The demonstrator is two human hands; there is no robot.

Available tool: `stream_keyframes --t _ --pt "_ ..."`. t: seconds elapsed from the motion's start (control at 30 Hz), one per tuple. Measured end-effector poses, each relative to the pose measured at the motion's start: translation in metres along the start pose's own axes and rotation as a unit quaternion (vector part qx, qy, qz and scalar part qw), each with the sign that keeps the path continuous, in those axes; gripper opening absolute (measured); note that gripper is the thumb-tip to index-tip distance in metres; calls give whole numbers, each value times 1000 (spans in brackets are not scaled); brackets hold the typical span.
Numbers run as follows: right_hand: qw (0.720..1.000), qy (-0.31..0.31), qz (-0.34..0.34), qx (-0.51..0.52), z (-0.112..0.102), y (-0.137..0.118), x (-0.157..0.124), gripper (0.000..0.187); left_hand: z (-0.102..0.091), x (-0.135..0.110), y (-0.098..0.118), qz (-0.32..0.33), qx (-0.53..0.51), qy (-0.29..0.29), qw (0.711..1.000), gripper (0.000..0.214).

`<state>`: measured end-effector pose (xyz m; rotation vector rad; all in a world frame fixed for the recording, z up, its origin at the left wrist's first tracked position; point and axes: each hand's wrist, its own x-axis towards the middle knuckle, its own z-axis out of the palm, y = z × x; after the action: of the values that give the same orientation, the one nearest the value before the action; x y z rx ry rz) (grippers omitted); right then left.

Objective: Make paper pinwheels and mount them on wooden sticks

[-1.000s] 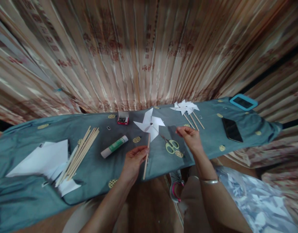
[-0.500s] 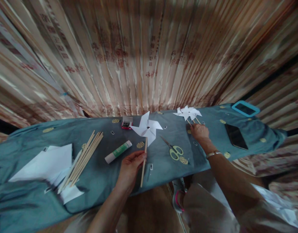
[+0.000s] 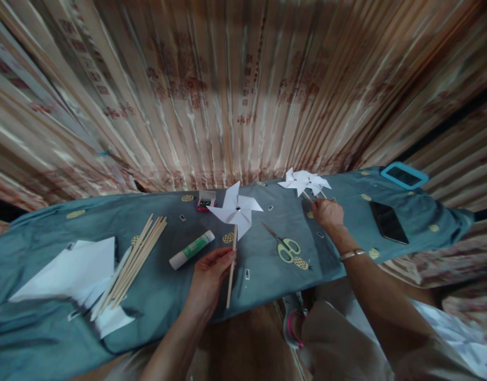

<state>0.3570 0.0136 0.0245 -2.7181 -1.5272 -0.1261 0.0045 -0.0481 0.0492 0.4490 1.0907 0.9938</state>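
Observation:
My left hand (image 3: 210, 274) is closed on the wooden stick of a white paper pinwheel (image 3: 235, 211), holding it upright over the blue-grey cloth (image 3: 160, 286). My right hand (image 3: 328, 214) reaches far right with fingers curled at the sticks of a small pile of finished pinwheels (image 3: 304, 182); whether it grips one I cannot make out. Green-handled scissors (image 3: 283, 246) lie between my hands.
A glue stick (image 3: 191, 249), a bundle of wooden sticks (image 3: 137, 259) and white paper sheets (image 3: 71, 270) lie to the left. A small box of pins (image 3: 205, 201) sits at the back. A black phone (image 3: 387, 221) and a blue-cased device (image 3: 404, 175) lie at the right.
My right hand moved from near the scissors out to the finished pinwheels at the back right. My left hand kept hold of the pinwheel stick, shifting slightly left.

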Motion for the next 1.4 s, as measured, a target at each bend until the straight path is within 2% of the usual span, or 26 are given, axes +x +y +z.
stream_keyframes --t 0.17,0.43,0.57,0.7,0.8,0.87,0.93,1.0,1.07,1.13,1.2,1.4 --pt "1000 14 17 4 -5 12 6 36 2 1 0 1 -2 1 1000 46" --pt "999 2 31 30 6 16 7 33 4 3 -4 0 3 -12 1000 45" --pt "998 12 27 61 -3 14 4 27 6 3 -7 -2 7 -10 1000 44" --pt "993 33 -6 114 -15 1 -19 21 10 1 -7 -7 5 -17 1000 40" --pt "982 8 -61 177 -19 -23 -64 21 13 1 -9 3 3 -23 1000 39" --pt "963 -32 -111 245 -20 -43 -105 19 16 1 -10 13 5 -26 1000 39" --pt "874 -116 -143 449 -22 -63 -146 24 20 1 -11 13 0 -33 999 40" --pt "794 -178 -144 563 -27 -80 -182 29 24 0 -12 15 -12 -43 999 40" --pt "753 -200 -129 613 -32 -94 -206 28 27 -2 -12 23 -20 -55 998 39" --pt "739 -205 -112 632 -34 -103 -220 26 29 -3 -12 31 -20 -66 997 37" --pt "736 -200 -94 639 -34 -110 -227 24 30 -4 -12 31 -16 -73 997 36" --pt "767 -162 -75 616 -32 -117 -232 22 30 -3 -13 33 -25 -80 996 35"
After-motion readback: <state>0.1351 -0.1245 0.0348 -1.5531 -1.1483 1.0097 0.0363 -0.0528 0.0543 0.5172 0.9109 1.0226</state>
